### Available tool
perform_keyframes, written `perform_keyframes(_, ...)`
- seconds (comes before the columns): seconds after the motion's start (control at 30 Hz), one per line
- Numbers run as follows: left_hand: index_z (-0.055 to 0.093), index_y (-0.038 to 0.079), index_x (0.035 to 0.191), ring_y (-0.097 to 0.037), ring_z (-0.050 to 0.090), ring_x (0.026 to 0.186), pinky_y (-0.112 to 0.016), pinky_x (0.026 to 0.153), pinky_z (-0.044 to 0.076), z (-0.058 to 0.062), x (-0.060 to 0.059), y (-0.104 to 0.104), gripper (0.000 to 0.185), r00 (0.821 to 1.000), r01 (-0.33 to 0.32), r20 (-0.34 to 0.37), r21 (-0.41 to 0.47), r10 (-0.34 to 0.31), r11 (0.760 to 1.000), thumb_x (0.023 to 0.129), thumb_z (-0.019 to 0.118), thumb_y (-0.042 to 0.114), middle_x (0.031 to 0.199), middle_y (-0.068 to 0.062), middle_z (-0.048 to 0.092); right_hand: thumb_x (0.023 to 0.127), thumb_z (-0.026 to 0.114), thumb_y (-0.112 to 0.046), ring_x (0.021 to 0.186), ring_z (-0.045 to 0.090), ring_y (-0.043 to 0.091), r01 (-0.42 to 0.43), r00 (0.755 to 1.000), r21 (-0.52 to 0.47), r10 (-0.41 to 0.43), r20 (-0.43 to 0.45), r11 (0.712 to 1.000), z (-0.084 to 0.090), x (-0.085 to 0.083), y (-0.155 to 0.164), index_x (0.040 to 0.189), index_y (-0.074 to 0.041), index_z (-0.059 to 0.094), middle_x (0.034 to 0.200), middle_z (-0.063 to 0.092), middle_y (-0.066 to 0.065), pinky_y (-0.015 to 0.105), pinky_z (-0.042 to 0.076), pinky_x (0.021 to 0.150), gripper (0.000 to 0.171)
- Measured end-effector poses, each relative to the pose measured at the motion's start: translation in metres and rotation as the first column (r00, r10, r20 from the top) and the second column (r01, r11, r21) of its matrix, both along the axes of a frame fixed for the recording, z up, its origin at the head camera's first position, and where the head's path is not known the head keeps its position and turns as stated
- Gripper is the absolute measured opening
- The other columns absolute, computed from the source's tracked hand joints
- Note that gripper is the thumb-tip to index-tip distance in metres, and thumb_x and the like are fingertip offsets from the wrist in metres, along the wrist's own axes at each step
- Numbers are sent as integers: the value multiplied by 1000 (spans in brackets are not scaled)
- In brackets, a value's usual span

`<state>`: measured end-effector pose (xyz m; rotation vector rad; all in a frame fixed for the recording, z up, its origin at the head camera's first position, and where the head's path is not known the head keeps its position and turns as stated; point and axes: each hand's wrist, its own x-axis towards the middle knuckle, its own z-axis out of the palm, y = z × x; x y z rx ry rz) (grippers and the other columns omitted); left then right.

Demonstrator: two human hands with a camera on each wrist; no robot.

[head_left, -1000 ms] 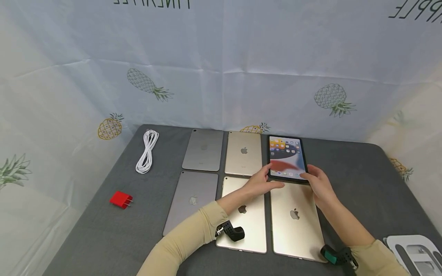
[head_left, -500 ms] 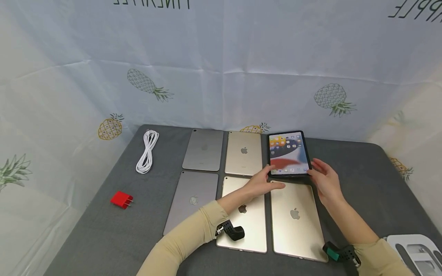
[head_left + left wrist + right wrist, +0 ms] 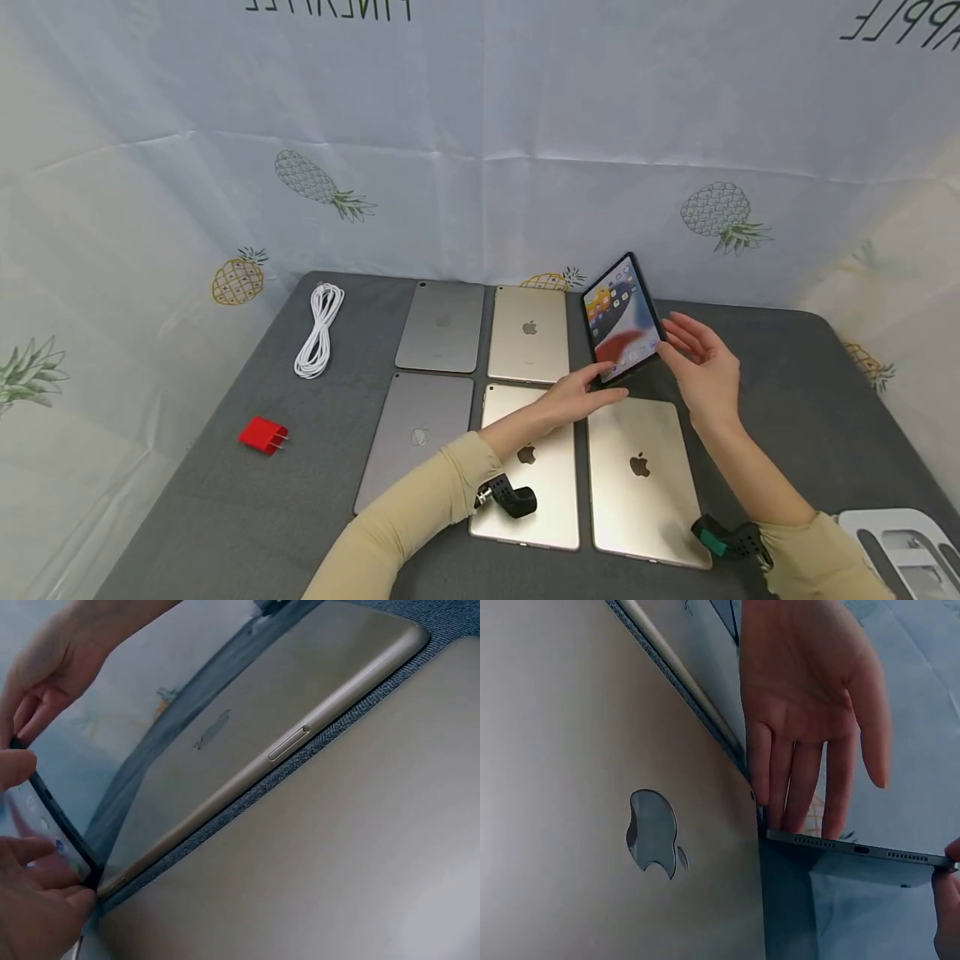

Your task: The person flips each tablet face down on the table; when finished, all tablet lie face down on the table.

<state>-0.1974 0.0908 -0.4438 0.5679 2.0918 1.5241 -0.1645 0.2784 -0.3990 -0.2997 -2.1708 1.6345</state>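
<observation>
A dark-framed tablet [image 3: 621, 321] with a lit home screen stands tilted up at the back right of the grey table [image 3: 787, 392], its screen turned left. My left hand [image 3: 603, 385] pinches its lower near corner; the left wrist view shows those fingers [image 3: 30, 900] on the dark edge [image 3: 64, 829]. My right hand [image 3: 678, 337] is flat and straight-fingered against the tablet's right side. In the right wrist view its fingertips [image 3: 795, 817] touch the tablet's port edge [image 3: 855, 851].
Several tablets lie face down in two rows: grey ones [image 3: 442, 325] [image 3: 416, 433] at left, gold ones [image 3: 528, 333] [image 3: 528, 467] [image 3: 641, 475] in the middle and at right. A coiled white cable [image 3: 320, 329] and red plug [image 3: 262, 434] lie left. A white stand [image 3: 900, 542] sits at bottom right.
The lit tablet went from lying flat to tilted up on its near edge. My right hand left its near corner and opened against its right side.
</observation>
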Motion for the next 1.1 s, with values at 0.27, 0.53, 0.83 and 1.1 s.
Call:
perform_keyframes(0.27,51,21,144,-11,54,123,-30,96,47,21,-7,-9,49,994,-73,-76,92,80,993,101,49,44,138,2,56,92,69,-21,114,59,15,-131,986,283,154,-61,950,3,-2,-24,140,-15,54,131,62,7,11,46,88,51)
perform_keyframes(0.53,45,9,146,-11,57,121,-20,92,49,44,-13,-11,56,968,-154,-161,221,191,963,99,57,37,136,-6,58,93,68,-31,120,56,27,-266,963,306,262,55,914,-9,-1,-36,138,-13,56,126,64,10,47,48,95,51)
perform_keyframes(0.83,49,1,141,-20,62,114,-22,87,52,43,-15,-13,55,945,-261,-120,285,305,922,93,68,19,129,-15,61,94,66,-32,128,50,27,-398,914,192,367,174,897,-19,3,-34,140,-13,54,133,60,9,27,50,91,51)
perform_keyframes(1.1,48,-6,139,-26,64,110,-27,79,56,32,-15,-16,51,935,-338,49,433,352,836,92,65,5,129,-23,59,96,61,-39,127,49,27,-363,909,65,339,242,929,-27,4,-19,144,-9,48,141,51,14,29,45,98,58)
